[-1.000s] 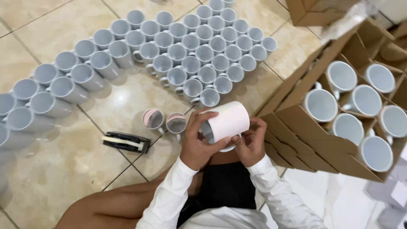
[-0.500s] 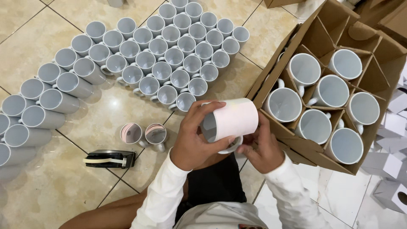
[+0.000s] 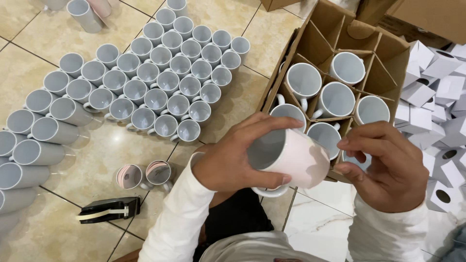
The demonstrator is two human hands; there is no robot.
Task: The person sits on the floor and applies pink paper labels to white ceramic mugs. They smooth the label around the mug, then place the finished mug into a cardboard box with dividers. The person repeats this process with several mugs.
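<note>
My left hand grips a white mug on its side, fingers curled over the rim, its handle pointing down. A pale pinkish sheet seems wrapped around the mug's body. My right hand hovers just right of the mug's base with its fingers bent, fingertips touching or nearly touching the base. Both hands are over the near edge of a cardboard box with dividers, which holds several white mugs standing upright.
Several white mugs stand in rows on the tiled floor to the left, with more lying on their sides at the far left. Two mugs with pink inside and a black tape dispenser sit near my knee. White folded cartons pile up at right.
The view has shifted right toward the box. The mug has turned in my left hand, and my right hand has come off its underside to the base end.
</note>
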